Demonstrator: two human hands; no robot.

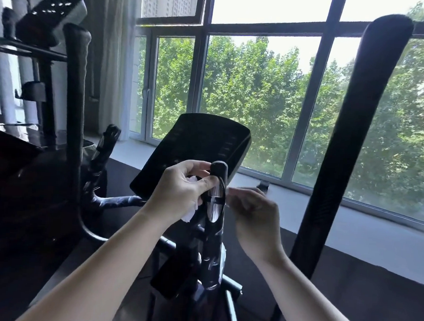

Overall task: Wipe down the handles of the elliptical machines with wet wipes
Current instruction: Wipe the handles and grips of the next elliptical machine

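So that the wipe rubs the handle, I am curling my left hand around both, while my right hand is hovering loose-fingered beside it.

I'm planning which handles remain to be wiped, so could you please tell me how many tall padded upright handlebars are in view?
2: one tall handlebar at the left beside the neighbouring console, one tall handlebar at the right. Others may be hidden.
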